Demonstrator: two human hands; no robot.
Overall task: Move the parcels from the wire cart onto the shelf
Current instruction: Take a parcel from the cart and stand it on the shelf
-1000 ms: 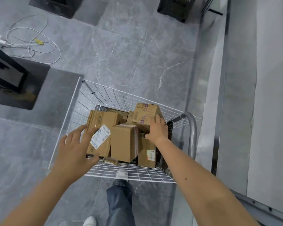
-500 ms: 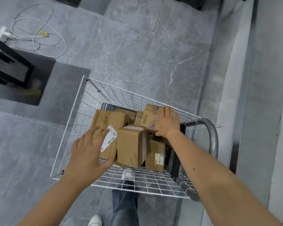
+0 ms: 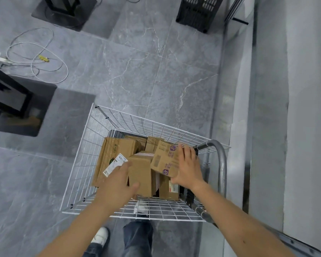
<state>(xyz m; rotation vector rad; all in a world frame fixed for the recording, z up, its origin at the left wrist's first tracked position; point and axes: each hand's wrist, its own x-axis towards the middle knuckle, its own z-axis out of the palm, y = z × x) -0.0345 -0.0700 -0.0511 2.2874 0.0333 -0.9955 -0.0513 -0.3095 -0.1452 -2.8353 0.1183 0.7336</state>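
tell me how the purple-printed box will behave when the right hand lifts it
Probably stiff: the purple-printed box is cardboard with crisp edges. Likely light, as the right hand alone spans its end. It lies tilted on the plain box the left hand grips, so it may slide.

Brown cardboard parcels (image 3: 119, 147) jumbled in our white wire cart (image 3: 135, 121) — plain one (image 3: 140, 171) upright mid-cart, purple-printed one (image 3: 164, 161) tilted on top.

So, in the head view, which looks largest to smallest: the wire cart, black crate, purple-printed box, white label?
1. wire cart
2. black crate and purple-printed box: alike; the crate is farther and cut off, the box partly covered, so unranked
3. white label
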